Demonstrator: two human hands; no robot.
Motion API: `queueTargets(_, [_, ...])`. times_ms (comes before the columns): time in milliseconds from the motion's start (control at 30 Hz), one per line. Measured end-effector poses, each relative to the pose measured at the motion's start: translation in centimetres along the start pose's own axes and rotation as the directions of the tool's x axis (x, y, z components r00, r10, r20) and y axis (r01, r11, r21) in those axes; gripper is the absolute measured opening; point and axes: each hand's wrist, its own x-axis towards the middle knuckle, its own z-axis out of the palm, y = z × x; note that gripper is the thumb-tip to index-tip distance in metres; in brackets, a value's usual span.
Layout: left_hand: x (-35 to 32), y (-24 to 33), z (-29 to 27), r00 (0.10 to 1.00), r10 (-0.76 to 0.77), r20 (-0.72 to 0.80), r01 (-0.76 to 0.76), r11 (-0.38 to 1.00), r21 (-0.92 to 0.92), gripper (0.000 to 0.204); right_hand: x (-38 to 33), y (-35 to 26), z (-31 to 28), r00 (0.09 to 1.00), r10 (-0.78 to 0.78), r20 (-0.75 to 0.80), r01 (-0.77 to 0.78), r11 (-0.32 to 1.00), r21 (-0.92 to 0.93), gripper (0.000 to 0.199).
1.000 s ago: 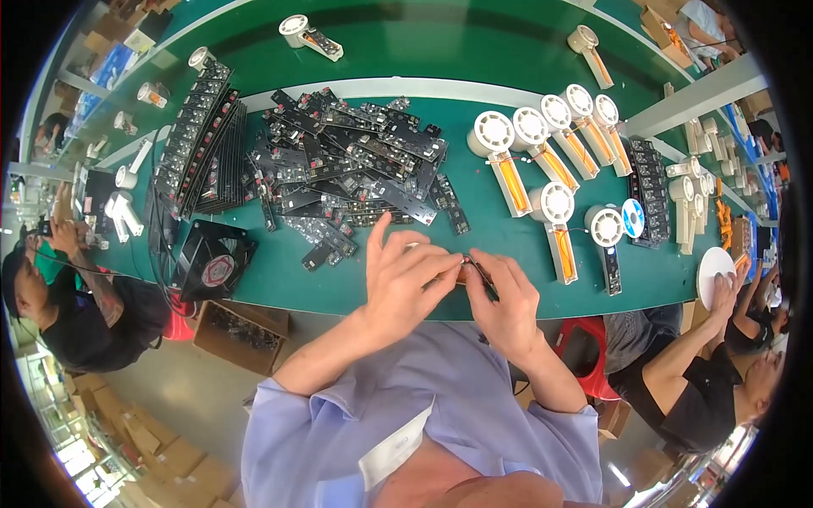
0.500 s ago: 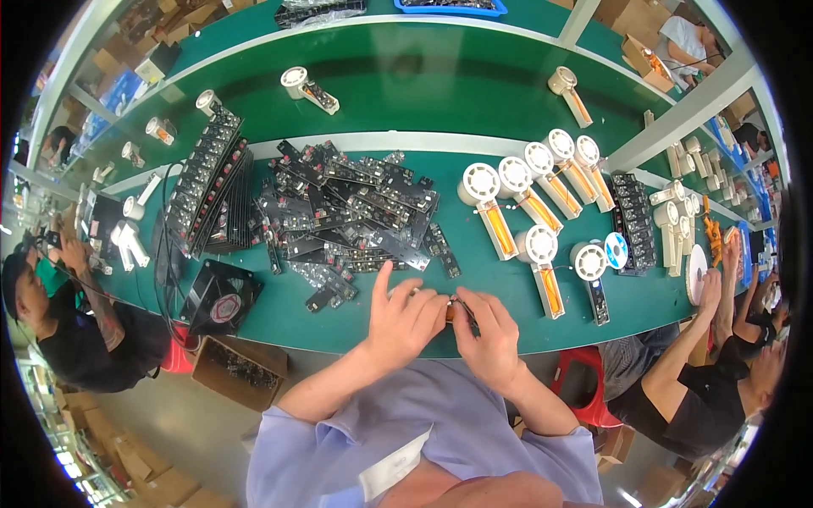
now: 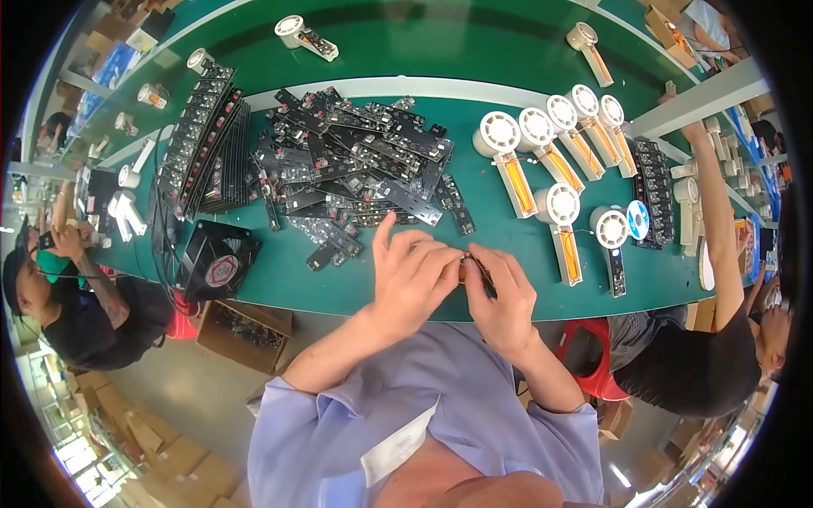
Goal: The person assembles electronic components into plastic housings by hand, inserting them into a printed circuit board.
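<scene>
Currently mid-fit: small brown part [image 3: 464,269] pinched between both hands at table edge [image 3: 356,296], my left hand [image 3: 412,275] pressing it, right hand [image 3: 504,292] fingertips gripping a thin wire. Board pile [image 3: 356,165] at 11 o'clock. Next, I reckon, needs steady alignment.

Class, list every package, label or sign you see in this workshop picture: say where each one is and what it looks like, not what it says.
Cardboard box: brown, open, under the table's near edge, left of the worker.
Flat cartons: tan, stacked on the floor, lower left.
Round label: red and white, centre of the black fan.
Round disc: blue and white, right of the white fans.
</scene>
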Motion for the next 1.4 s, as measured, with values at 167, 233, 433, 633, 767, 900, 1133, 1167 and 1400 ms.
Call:
queueTargets(167, [-0.4, 0.4, 0.5, 1.0, 0.011, -0.019, -0.009, 0.998, 0.063, 0.022, -0.3, -0.3, -0.2, 1.0, -0.02, 0.003, 0.02, 1.0, -0.024, 0.029])
queueTargets(233, [-0.3, 0.3, 0.4, 1.0, 0.004, -0.004, -0.003, 0.999, 0.047, 0.022, -0.2, -0.2, -0.1, 0.998, -0.064, -0.005, 0.064, 0.997, -0.042, 0.033])
queueTargets(433, [-0.4, 0.1, 0.6, 1.0, 0.024, -0.017, -0.023, 0.998, 0.065, 0.021, -0.1, 0.2, -0.2, 0.988, -0.156, 0.018, 0.157, 0.982, -0.106, 0.033])
queueTargets(633, [-0.4, 0.2, 0.7, 0.999, 0.023, -0.034, -0.021, 0.998, 0.066, 0.023, -0.1, 0.2, 0.0, 0.991, -0.135, 0.016, 0.136, 0.986, -0.102, 0.033])
queueTargets(767, [-0.4, 0.0, 0.8, 0.999, 0.026, -0.041, -0.024, 0.998, 0.051, 0.024, -0.2, 0.1, 0.1, 0.993, -0.12, 0.017, 0.121, 0.987, -0.105, 0.032])
queueTargets(900, [-0.4, -0.2, 1.0, 0.996, 0.041, -0.077, -0.038, 0.999, 0.036, 0.024, -0.2, 0.0, 0.1, 0.994, -0.105, 0.003, 0.105, 0.991, -0.083, 0.032])
queueTargets(1133, [-0.4, -0.3, 1.0, 0.996, 0.06, -0.068, -0.059, 0.998, 0.026, 0.024, -0.1, 0.3, 0.0, 0.987, -0.163, 0.007, 0.163, 0.981, -0.109, 0.033])
queueTargets(1167, [-0.4, -0.2, 1.0, 0.996, 0.06, -0.068, -0.058, 0.998, 0.026, 0.024, 0.0, 0.4, -0.1, 0.987, -0.162, 0.007, 0.162, 0.981, -0.108, 0.033])
queueTargets(1400, [-0.5, -0.4, 0.8, 0.991, 0.132, -0.007, -0.131, 0.988, 0.08, 0.023, 0.3, 0.7, -0.5, 0.98, -0.184, 0.072, 0.191, 0.976, -0.104, 0.034])
